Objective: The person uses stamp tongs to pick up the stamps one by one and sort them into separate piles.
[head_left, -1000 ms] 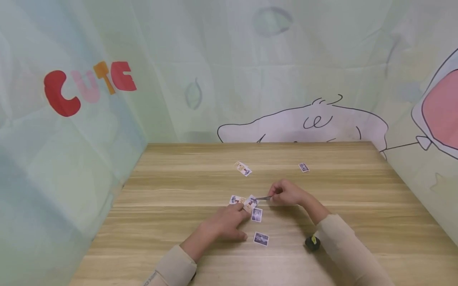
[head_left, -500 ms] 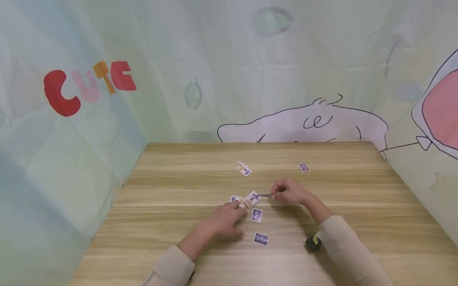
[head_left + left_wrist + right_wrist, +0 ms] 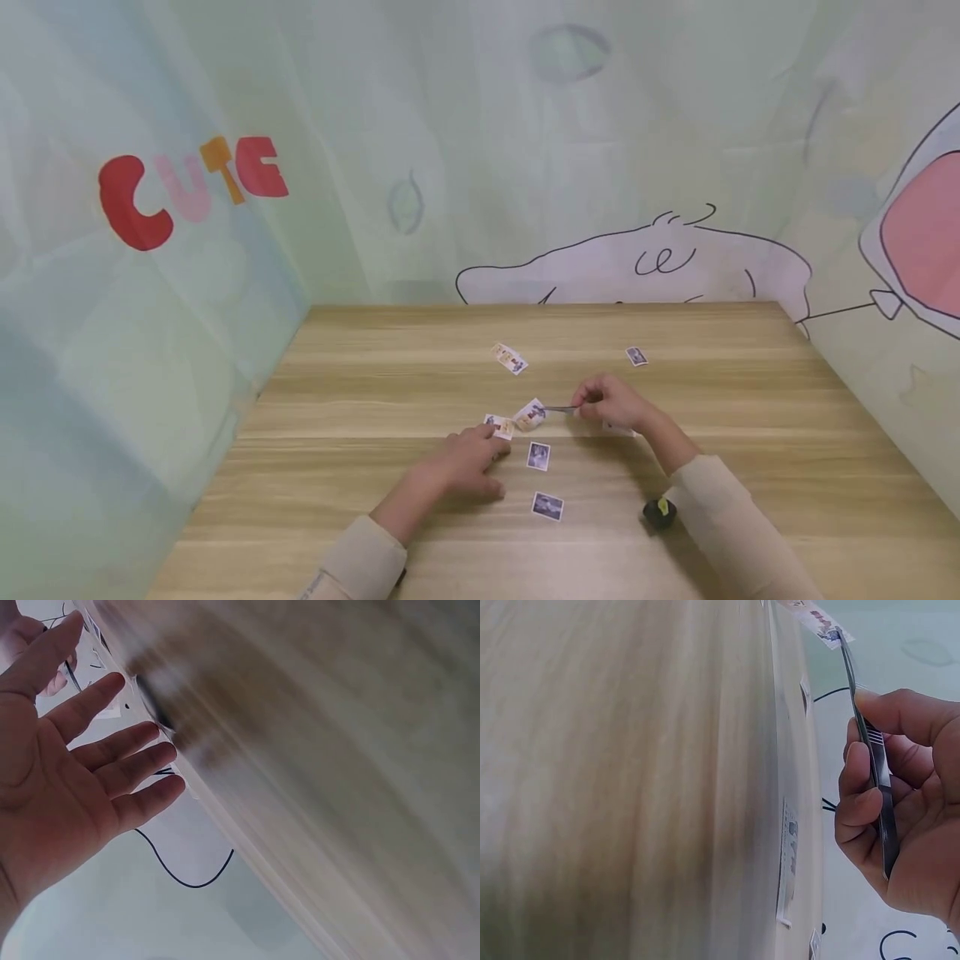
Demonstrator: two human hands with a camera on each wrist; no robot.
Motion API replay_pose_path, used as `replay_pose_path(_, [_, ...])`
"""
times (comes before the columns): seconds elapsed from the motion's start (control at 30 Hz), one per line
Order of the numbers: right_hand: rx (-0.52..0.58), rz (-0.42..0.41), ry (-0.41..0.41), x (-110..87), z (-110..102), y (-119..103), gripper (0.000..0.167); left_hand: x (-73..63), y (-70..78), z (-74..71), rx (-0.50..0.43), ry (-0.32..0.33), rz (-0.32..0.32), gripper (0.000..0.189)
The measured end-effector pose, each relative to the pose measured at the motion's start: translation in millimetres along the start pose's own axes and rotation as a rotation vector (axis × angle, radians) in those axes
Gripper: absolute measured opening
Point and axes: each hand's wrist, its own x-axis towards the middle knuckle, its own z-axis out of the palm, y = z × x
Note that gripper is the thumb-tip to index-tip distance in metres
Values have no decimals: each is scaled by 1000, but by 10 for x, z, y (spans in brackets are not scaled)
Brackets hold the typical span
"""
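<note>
The wood-grain table (image 3: 375,375) carries everything. Over its middle, the left hand (image 3: 467,460) reaches out with fingers spread and straight, fingertips at an illustrated card (image 3: 502,427); whether they press on it is hard to tell. The right hand (image 3: 611,402) pinches metal tweezers (image 3: 887,825) between thumb and fingers, and their tips hold a tilted picture card (image 3: 530,415) by one end, about midway between the table's left and right edges, just beside the card at the left fingertips. With so small a bite, the tilted card could swivel or slip if the squeeze slackens, or crease if it tightens too far. A half-hidden card (image 3: 618,430) by the right wrist could be dragged if that wrist drops. Toward the near edge, two dark cards, the upper card (image 3: 537,456) and the lower card (image 3: 547,506), could be nudged by a careless left thumb.
</note>
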Motion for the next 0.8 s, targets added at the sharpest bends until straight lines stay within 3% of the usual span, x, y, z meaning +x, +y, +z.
replay_pose_path(0.57, [26, 53, 103, 203, -33, 98, 10, 3, 22, -2, -1, -15, -17, 61])
replay_pose_path(0.8, [25, 155, 139, 289, -38, 36, 10, 14, 22, 25, 10, -7, -13, 60])
